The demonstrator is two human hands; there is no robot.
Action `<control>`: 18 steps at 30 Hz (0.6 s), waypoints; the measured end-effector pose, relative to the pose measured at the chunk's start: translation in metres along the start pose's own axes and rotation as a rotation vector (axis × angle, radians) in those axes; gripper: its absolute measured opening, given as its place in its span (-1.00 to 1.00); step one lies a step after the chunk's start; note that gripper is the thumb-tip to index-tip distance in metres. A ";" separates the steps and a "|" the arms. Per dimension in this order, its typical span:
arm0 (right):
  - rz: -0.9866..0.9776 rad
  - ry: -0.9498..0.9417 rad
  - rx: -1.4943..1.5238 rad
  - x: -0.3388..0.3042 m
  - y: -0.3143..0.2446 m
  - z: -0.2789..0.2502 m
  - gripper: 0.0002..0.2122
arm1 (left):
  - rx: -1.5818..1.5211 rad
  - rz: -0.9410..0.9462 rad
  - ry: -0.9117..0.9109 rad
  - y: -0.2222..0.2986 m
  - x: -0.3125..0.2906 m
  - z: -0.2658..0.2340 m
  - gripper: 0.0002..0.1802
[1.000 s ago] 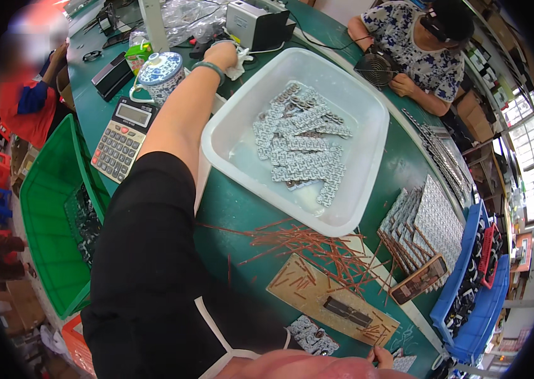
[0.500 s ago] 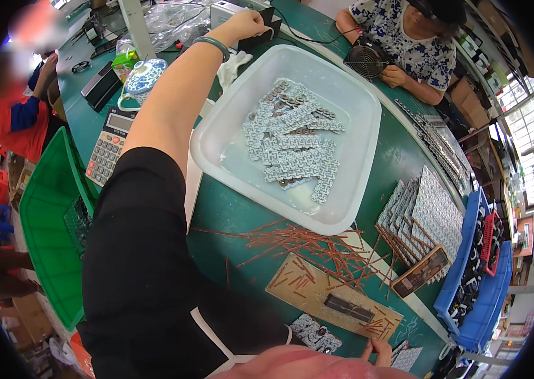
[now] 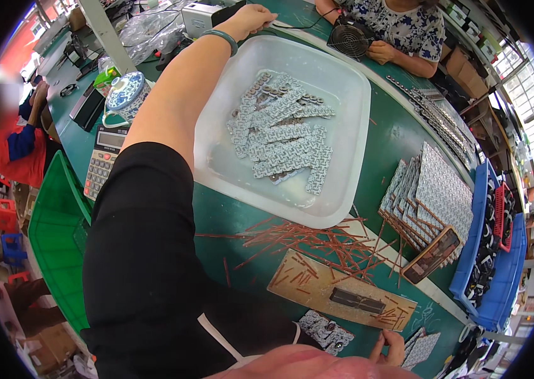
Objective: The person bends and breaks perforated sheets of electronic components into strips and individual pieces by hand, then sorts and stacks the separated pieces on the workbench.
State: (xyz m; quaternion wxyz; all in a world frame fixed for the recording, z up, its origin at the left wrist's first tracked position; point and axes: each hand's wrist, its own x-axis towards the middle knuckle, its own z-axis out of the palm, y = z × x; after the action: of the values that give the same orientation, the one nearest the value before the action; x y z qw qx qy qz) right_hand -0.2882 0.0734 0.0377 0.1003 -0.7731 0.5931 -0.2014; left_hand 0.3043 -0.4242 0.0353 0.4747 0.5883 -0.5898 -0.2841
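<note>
My left arm, with a green bangle at the wrist, reaches over the left rim of a white plastic tub [image 3: 360, 145]. Beyond the tub's far edge, my left hand [image 3: 249, 21] has its fingers pinched together; whatever sits between the tips is too small to name. Inside the tub lies a loose pile of silver-grey patterned strips [image 3: 286, 136]. At the lower right, my right hand [image 3: 391, 346] is partly visible, thumb and finger curled close together by the near edge of a tan board [image 3: 317, 287]. Short copper-coloured sticks and a dark block [image 3: 356, 300] rest on that board.
Long copper-coloured sticks [image 3: 317, 243] are scattered before the tub. Patterned grey panels [image 3: 440, 189] stand stacked at right, beside a blue bin [image 3: 462, 271]. A calculator [image 3: 101, 164], a lidded blue-and-white pot [image 3: 127, 95] and a green crate [image 3: 59, 234] are left. Across the table, a person holds a black fan [image 3: 348, 41].
My left hand has moved slightly right, away from the box behind the tub. The view has shifted a little; my right hand stays near the board's edge.
</note>
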 end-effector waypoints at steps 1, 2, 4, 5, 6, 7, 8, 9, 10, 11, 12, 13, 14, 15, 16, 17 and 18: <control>0.004 -0.004 0.003 -0.001 0.000 0.005 -0.80 | 0.002 -0.004 -0.004 -0.001 0.003 0.002 -0.76; -0.009 0.061 -0.012 0.005 -0.007 0.011 -0.85 | -0.026 -0.018 -0.001 -0.002 0.005 0.006 -0.75; -0.019 0.124 -0.031 0.007 -0.010 0.015 -0.89 | -0.080 -0.126 -0.049 -0.003 0.016 0.015 -0.72; 0.002 0.106 -0.014 0.005 -0.009 0.014 -0.88 | -0.083 -0.128 -0.052 -0.003 0.021 0.023 -0.72; 0.024 0.088 0.004 0.004 -0.008 0.014 -0.86 | -0.073 -0.036 -0.053 -0.003 0.027 0.033 -0.73; 0.039 0.091 -0.007 0.003 -0.009 0.012 -0.86 | -0.071 0.059 -0.065 0.000 0.035 0.054 -0.74; 0.023 0.111 -0.005 0.005 -0.009 0.013 -0.86 | -0.071 0.056 -0.072 0.003 0.040 0.069 -0.74; 0.002 0.131 0.003 0.009 -0.012 0.015 -0.85 | -0.124 0.004 0.019 0.007 0.044 0.080 -0.75; 0.005 0.128 0.007 0.013 -0.015 0.013 -0.85 | -0.176 -0.048 0.110 0.010 0.047 0.088 -0.76; -0.001 0.104 -0.011 0.019 -0.021 0.006 -0.84 | -0.172 -0.050 0.109 0.009 0.055 0.093 -0.76; -0.012 0.080 -0.025 0.022 -0.026 0.004 -0.83 | -0.366 -0.117 0.109 0.008 0.062 0.090 -0.77; -0.013 0.077 -0.016 0.022 -0.027 0.006 -0.83 | -0.560 -0.185 0.110 0.005 0.068 0.087 -0.78; 0.024 0.109 -0.022 0.020 -0.026 0.005 -0.84 | -0.667 -0.228 0.090 0.020 0.062 0.101 -0.81; 0.037 0.138 -0.001 0.018 -0.026 0.007 -0.85 | -0.711 -0.225 0.128 0.023 0.061 0.090 -0.81; 0.037 0.135 0.005 0.013 -0.022 0.010 -0.85 | -0.796 -0.214 0.053 0.017 0.071 0.070 -0.80; 0.059 0.114 0.005 0.012 -0.019 0.014 -0.85 | -0.885 -0.204 -0.026 0.021 0.073 0.057 -0.79; 0.080 0.094 0.005 0.010 -0.015 0.016 -0.84 | -0.750 -0.266 0.182 0.054 0.041 0.061 -0.76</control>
State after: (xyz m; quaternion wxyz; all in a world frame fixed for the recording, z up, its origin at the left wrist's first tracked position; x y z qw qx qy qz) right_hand -0.2655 0.0664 0.0310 0.0823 -0.7381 0.6271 -0.2348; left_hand 0.2329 -0.4692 0.0692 0.6657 0.4681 -0.3197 -0.4853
